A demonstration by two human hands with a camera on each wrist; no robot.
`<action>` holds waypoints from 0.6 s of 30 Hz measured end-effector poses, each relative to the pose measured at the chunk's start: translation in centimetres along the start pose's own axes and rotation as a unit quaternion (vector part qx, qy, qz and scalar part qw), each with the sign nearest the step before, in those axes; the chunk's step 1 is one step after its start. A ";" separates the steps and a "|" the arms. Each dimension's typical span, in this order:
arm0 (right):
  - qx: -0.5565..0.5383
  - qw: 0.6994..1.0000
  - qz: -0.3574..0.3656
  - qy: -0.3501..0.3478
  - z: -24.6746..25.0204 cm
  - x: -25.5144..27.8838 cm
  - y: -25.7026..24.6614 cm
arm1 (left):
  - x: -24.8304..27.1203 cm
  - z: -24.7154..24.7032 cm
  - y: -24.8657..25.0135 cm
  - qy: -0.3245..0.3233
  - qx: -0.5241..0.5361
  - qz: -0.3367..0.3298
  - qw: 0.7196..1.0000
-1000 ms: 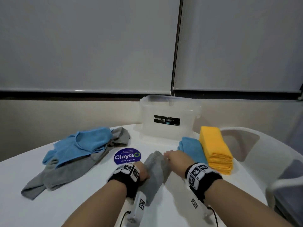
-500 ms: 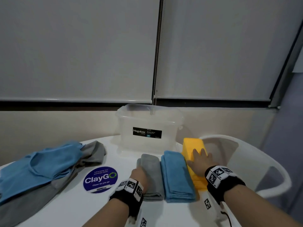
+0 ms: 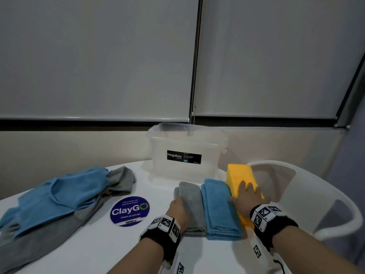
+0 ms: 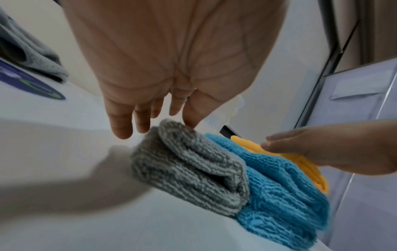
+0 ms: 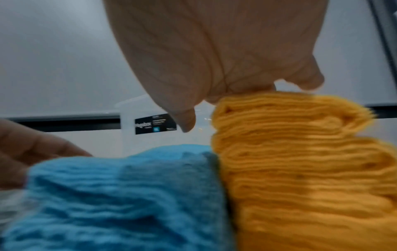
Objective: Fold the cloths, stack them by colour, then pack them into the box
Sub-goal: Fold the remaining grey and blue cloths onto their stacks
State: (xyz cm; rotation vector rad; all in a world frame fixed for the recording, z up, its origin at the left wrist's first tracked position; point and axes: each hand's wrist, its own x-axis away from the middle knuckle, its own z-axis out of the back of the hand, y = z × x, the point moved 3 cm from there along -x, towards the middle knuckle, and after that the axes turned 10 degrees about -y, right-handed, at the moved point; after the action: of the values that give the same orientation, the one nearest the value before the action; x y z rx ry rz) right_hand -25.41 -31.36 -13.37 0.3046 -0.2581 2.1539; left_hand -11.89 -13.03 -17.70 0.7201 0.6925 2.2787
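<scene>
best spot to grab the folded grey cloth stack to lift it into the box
Probably clamp the folded grey cloth stack across its long sides at mid-length. The left hand already lies on its open left edge; the right edge touches the folded blue cloth stack, so fingers must wedge between them.

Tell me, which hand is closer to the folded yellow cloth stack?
Right. The right hand rests on the folded yellow cloth stack; the left hand sits beside the grey one.

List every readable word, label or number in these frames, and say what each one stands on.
"Megabox": black label on the clear plastic box; its smaller print is too small to read.
"ClayGO", "Clean as you go": round blue sticker on the table; its top line is too blurred to be sure.
Wristband markers carry patterns only, no words.
</scene>
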 end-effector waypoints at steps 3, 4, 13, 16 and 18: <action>0.035 0.996 0.035 0.075 1.1 2.4 -3.0 | 0.6 0.9 -1.1 0.006 -0.035 -0.022 0.999; 0.045 0.992 0.067 0.100 1.3 3.1 -4.4 | 1.2 1.6 -1.4 0.006 -0.042 -0.025 0.999; 0.008 0.914 0.378 0.144 -1.5 8.6 -20.4 | 5.7 9.8 -9.9 0.150 -0.189 0.017 0.970; 0.004 0.916 0.392 0.086 -3.4 8.4 -25.4 | 7.2 13.1 -12.7 0.167 -0.263 0.050 0.949; 0.011 0.922 0.384 0.048 -4.6 7.9 -28.4 | 7.6 14.9 -14.7 0.168 -0.330 0.058 0.927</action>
State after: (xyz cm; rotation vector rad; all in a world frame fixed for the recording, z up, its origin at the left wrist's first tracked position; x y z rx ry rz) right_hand -6.85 -8.04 -13.31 0.1097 -0.3347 2.9402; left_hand -1.06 6.08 -14.06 0.0482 -0.0103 2.5449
